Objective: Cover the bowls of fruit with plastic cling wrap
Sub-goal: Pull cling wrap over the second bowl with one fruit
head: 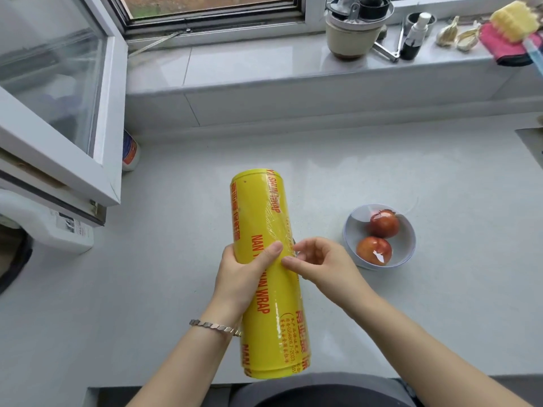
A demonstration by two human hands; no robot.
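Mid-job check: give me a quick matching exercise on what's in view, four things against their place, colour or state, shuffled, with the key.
1 cling wrap roll
2 bowl
3 left hand
4 sponge

A on the windowsill, far right
B grips the roll's middle
C holds two red fruits, uncovered
D yellow, red lettering

Pairs: 1-D, 2-C, 3-B, 4-A.

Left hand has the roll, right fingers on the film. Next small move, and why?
Probably pinch the crinkled film edge with the right hand and peel it off: the left hand grips the cling wrap roll; no sheet is free yet for the bowl.
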